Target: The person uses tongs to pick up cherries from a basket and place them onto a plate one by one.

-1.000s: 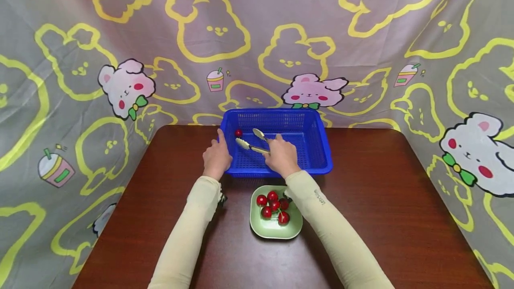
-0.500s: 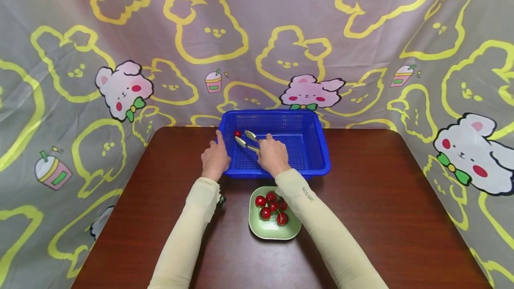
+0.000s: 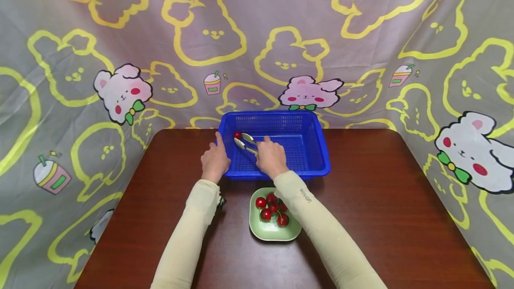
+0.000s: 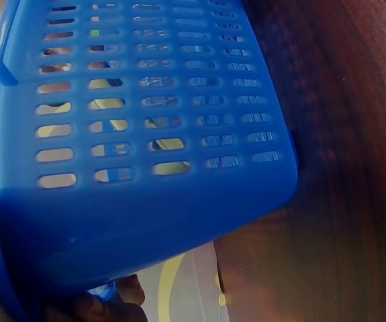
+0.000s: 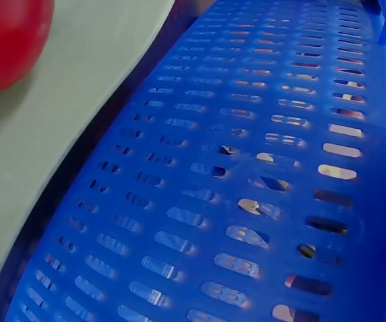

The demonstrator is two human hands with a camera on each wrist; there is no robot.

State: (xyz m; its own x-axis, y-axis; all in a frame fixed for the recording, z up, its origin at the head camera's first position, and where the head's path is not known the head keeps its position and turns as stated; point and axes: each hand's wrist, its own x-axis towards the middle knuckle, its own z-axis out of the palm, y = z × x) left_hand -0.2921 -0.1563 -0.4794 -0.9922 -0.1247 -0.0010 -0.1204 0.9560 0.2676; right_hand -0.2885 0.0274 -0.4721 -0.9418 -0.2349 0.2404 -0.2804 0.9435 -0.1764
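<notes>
My left hand [image 3: 215,162] grips the left rim of a blue perforated plastic basket [image 3: 277,121], its index finger extended along the edge. At the bottom of the left wrist view, fingers [image 4: 129,298] curl near the basket's rim. Reaching over the front rim, my right hand [image 3: 271,157] holds a pair of tongs [image 3: 239,143] inside the basket. Their pale, parted tips are close to a lone red cherry [image 3: 238,135] by the basket's left wall; contact cannot be made out. The right wrist view has only the basket's outer wall [image 5: 246,100], without the hand or tongs.
In front of the basket, a light green plate [image 3: 277,235] bears several red cherries [image 3: 266,214], partly hidden by the right sleeve. A brown wooden table [image 3: 385,217] lies underneath. Patterned cloth [image 3: 241,12] encloses the back and sides.
My right hand has shifted left with the tongs, and their tips have drawn nearer each other and the cherry. My left hand stays at the basket's rim.
</notes>
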